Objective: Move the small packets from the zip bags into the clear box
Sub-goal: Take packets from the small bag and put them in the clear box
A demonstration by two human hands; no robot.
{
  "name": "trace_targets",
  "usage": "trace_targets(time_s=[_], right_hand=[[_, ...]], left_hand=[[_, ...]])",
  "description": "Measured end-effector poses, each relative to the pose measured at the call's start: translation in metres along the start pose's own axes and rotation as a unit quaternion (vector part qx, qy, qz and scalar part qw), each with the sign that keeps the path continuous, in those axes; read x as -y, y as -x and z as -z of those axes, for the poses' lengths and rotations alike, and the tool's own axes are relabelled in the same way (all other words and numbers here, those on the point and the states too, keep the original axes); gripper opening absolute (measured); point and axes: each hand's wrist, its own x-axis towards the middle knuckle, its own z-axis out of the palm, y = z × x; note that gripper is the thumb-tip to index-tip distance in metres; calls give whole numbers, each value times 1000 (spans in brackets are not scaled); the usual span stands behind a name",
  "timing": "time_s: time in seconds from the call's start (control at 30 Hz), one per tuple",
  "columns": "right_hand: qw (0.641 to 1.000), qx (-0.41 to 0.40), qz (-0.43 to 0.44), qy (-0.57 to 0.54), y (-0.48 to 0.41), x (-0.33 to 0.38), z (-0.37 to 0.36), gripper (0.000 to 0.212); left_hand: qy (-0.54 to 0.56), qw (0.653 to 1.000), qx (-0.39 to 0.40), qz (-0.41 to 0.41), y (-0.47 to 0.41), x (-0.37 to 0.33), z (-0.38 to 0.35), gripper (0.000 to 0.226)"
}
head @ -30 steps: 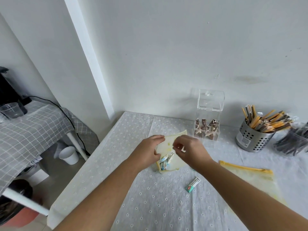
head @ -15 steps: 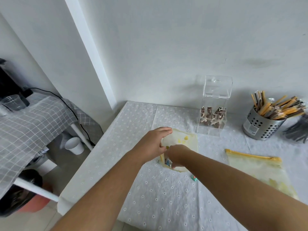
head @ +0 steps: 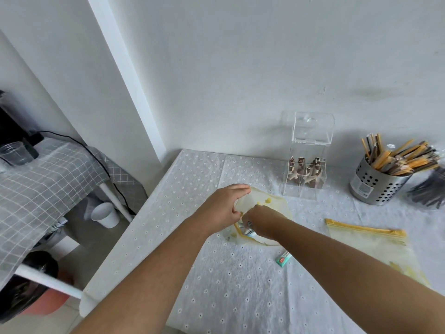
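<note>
A loose packet [head: 283,258], green and white, lies flat on the table [head: 240,285]. It is just beside the inner side of the right forearm and nearer the person than either hand.

The right hand [head: 262,221] is palm down with its fingers curled. It pinches a small bunch of packets [head: 248,231], silver and blue, at the mouth of the bag [head: 274,203]. The bunch sits directly under the fingertips and is partly hidden by them, so the count cannot be determined.

The left hand [head: 224,208] is immediately left of the right hand, and the two nearly touch. Its thumb and fingers pinch the upper edge of the bag and hold the mouth lifted.

The bag lies on the table under and beyond both hands. It is clear, with yellow print.

A second bag [head: 375,244] lies flat to the right of the right forearm, apart from the hand. Its yellow zip strip is on the far side.

The box [head: 303,150] stands upright beyond the right hand, just past the far edge of the bag. Its lid is raised. Brown items [head: 305,169] stand in its lower part.

A perforated metal holder [head: 375,186] stands farther right of the box and holds yellow and brown sticks [head: 399,157].

Well left of the left hand, off the table, stands a side table [head: 48,179] with a grey checked cloth. A white cup [head: 106,214] sits lower down beside it.
</note>
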Motion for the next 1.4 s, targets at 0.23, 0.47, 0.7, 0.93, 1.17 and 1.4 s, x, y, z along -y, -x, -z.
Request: trace_targets(time_s=[0.23,0.47,0.7,0.93,1.17,1.4], right_hand=[[996,-55,9,-71,13,-1,38,26],[975,-163,-33,-145,44,-7,95,22],[926,-280,-113,-228,48,-64,142,19],[926,-285,-176,-172,16,-138,148,22],[958,-189,-185,-114,-22,-173,117,26],[958,-160,-194,-136,-19,-173,105,25]], left_hand=[[-15,1000,14,13,-13,3,17,66],[-44,998,30,-16,-37,8,36,67],[-57,998,32,-8,-70,19,36,66],[-27,999,5,30,-86,21,23,65],[-6,998,-4,58,-91,24,12,65],[-3,999,-9,52,-82,17,16,65]])
